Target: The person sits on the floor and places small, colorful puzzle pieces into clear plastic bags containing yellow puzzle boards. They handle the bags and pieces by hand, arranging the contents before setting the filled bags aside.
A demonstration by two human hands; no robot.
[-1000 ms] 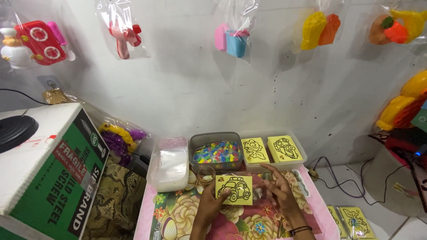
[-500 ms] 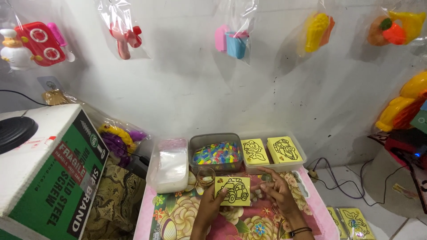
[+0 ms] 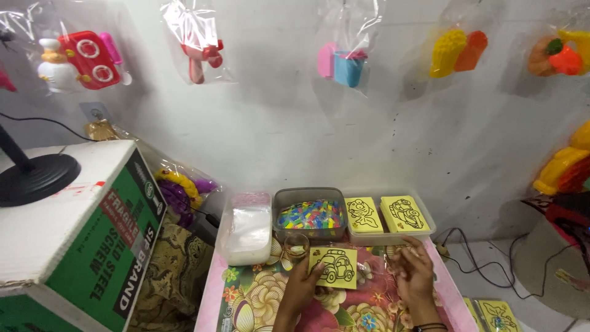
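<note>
My left hand (image 3: 300,289) holds a yellow card with a black car outline (image 3: 334,267) by its lower left corner, above a floral pink tabletop (image 3: 258,301). To the card's right, my right hand (image 3: 413,275) hovers with its fingers loosely curled and spread; whether it pinches anything small I cannot tell. Just behind the card, a grey tub of small multicoloured pieces (image 3: 310,215) sits beside a clear tray (image 3: 424,229) with two stacks of yellow outline cards (image 3: 383,214). A small glass cup (image 3: 295,245) stands left of the card.
A clear tub of white bags (image 3: 246,229) sits at the table's back left. A green and white cardboard box (image 3: 80,227) bearing a black round stand (image 3: 34,178) fills the left. Bagged plastic toys (image 3: 200,43) hang on the white wall. More yellow cards (image 3: 491,313) lie low right.
The car card has shifted slightly lower and left in my left hand. My right hand has drawn back from the card's right edge and now hovers apart from it.
</note>
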